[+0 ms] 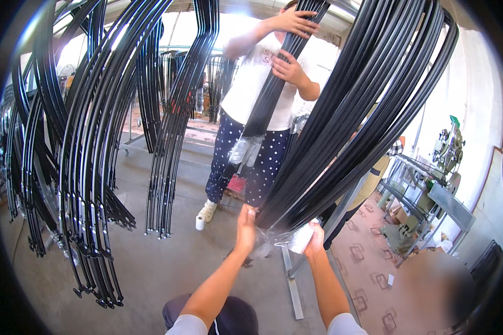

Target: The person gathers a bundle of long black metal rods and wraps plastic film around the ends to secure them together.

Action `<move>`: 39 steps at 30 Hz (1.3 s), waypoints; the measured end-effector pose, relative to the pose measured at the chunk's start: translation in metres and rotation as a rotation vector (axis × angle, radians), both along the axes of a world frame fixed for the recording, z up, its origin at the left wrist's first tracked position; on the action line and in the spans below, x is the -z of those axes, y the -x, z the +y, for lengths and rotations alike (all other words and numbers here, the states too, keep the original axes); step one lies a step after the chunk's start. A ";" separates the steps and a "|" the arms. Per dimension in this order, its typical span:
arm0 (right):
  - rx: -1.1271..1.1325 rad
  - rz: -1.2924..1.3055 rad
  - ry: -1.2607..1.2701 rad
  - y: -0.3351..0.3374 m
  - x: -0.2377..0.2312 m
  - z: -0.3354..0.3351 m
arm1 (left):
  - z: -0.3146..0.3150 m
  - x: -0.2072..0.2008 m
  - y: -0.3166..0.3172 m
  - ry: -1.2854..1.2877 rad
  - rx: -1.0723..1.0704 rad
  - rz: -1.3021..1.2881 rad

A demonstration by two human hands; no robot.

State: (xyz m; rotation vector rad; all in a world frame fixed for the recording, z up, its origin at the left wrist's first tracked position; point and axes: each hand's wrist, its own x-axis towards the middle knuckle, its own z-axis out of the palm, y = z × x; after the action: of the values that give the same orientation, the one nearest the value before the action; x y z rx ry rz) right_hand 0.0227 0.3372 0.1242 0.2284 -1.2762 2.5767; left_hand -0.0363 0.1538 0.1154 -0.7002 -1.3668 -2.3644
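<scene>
A thick bundle of long black strips [341,134] hangs in front of me, its lower ends drawn together between my hands. Clear plastic film [271,240] stretches around these ends. My left hand [246,228] is closed at the bundle's left edge, pinching the film there; its fingertips are partly hidden. On the other side, my right hand [316,237] grips a white roll of plastic film [302,239], and the film runs from it toward the left hand.
Facing me, a person [262,84] holds another black bundle [268,103] with film around its lower end. Bent black rods [95,145] hang at left. A small white roll [200,223] stands on the floor. A metal stand leg [292,285] is below my hands; a machine [448,148] stands right.
</scene>
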 end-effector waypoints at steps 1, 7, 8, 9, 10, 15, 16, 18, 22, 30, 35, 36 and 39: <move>0.024 -0.019 -0.004 -0.005 -0.005 -0.007 | 0.000 0.004 0.004 -0.018 0.001 0.000; -0.062 -0.047 -0.046 -0.005 0.012 0.019 | -0.022 -0.004 0.008 -0.023 -0.077 0.027; -0.095 -0.030 -0.069 -0.007 0.019 0.029 | -0.027 -0.009 0.007 0.028 -0.112 0.063; -0.099 -0.048 -0.076 -0.007 0.019 0.026 | -0.030 -0.010 0.013 -0.003 -0.079 0.062; -0.100 -0.066 -0.084 -0.007 0.018 0.023 | -0.030 -0.008 0.012 -0.020 -0.071 0.046; -0.045 -0.005 0.021 -0.021 0.009 -0.037 | -0.017 -0.011 -0.011 -0.171 0.045 -0.043; -0.007 0.048 0.015 -0.030 0.003 -0.047 | -0.012 -0.010 -0.017 -0.212 0.091 -0.066; 0.057 0.092 0.071 -0.040 0.002 -0.053 | -0.007 -0.009 -0.027 -0.135 0.085 -0.076; -0.022 0.085 0.124 -0.041 0.002 -0.047 | -0.006 -0.006 -0.023 -0.144 0.252 -0.094; -0.148 0.046 0.037 -0.030 0.000 -0.036 | -0.018 -0.002 -0.007 -0.054 0.338 -0.104; -0.079 0.102 0.074 -0.022 0.003 -0.044 | -0.033 -0.002 0.011 0.123 0.626 -0.173; -0.011 0.097 0.090 -0.026 0.001 -0.050 | -0.034 -0.001 0.015 0.133 0.621 -0.176; 0.160 0.120 0.136 -0.037 0.009 -0.058 | -0.037 0.005 0.024 0.173 0.523 -0.104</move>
State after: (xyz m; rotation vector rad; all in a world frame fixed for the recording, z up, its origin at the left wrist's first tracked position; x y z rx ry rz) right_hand 0.0596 0.2790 0.1148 0.2405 -1.0294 2.4609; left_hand -0.0605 0.1173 0.1103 -1.1139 -1.6019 -2.7254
